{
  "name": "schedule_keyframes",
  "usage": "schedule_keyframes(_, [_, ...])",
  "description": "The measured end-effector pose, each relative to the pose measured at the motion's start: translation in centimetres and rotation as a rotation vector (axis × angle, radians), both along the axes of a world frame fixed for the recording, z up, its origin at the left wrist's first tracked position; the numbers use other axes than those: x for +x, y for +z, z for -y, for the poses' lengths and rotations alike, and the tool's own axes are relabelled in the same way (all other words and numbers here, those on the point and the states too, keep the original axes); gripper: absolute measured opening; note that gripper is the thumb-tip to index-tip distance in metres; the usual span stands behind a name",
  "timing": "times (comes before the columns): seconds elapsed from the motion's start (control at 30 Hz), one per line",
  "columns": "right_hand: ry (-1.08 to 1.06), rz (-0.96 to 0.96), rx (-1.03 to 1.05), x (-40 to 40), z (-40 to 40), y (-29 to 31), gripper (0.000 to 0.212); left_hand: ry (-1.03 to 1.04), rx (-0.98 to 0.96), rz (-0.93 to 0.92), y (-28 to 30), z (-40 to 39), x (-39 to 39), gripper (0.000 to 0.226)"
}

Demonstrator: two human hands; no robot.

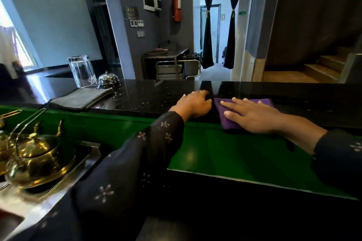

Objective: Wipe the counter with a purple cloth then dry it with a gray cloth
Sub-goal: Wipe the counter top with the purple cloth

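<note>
Wiping tabletop [156, 96] with purple cloth [225, 117] | my right hand [252, 115] flat, fingers straight | left hand [194, 104] resting, fingers curled, holding nothing | next: gray cloth [80, 98].

The person wears a dark garment, almost black with a slight navy tone, with long sleeves. The left sleeve [125, 164] is wide and loose, and it fills much of the near part of the picture. Its cuff ends at the wrist, just before the left hand [193, 104]. Small pale flowers are scattered over the cloth, each one made of thin petals around a centre, well apart from each other. The right sleeve [338, 154] has the same dark cloth and the same flower pattern, and it ends on the forearm, before the right hand [252, 115]. Both hands are bare, without gloves.
</note>
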State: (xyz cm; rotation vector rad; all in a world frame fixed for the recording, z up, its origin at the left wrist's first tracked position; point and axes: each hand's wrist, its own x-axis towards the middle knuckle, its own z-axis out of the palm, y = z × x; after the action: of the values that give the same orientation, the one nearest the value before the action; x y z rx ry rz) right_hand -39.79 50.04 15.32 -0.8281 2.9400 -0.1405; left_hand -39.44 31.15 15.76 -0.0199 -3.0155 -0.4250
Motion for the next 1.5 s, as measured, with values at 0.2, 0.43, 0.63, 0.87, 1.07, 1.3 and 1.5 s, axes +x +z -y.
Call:
schedule_keyframes(0.2, [-0.117,0.028,-0.013,-5.6,1.5,0.3,0.061,0.075,-0.023,0.014,-1.0,-0.2,-0.4,0.057])
schedule_keyframes(0.43, [-0.003,0.025,0.012,-6.8,2.1,-0.2,0.061,0.076,-0.034,0.084,-0.7,0.1,-1.1,0.057])
schedule_keyframes(0.63, [-0.040,0.033,0.040,-11.0,-2.0,0.3,0.059,0.078,-0.033,0.079,-1.1,0.1,-1.5,0.056])
schedule_keyframes(0.87, [-0.142,0.038,0.016,-13.4,4.0,0.2,0.067,0.098,-0.047,0.106,-0.8,-0.1,-1.5,0.054])
schedule_keyframes(1.07, [-0.025,0.024,-0.008,-11.4,5.6,-0.1,0.062,0.095,-0.077,0.123,-0.6,-0.3,-2.0,0.055])
schedule_keyframes(1.3, [-0.025,0.013,-0.021,-14.5,7.1,0.4,0.065,0.116,-0.095,0.101,-0.9,-0.1,-1.8,0.054])
schedule_keyframes(1.5, [-0.262,0.030,-0.025,-20.0,-1.3,0.4,0.068,0.091,-0.072,0.084,-1.1,0.2,-1.9,0.054])
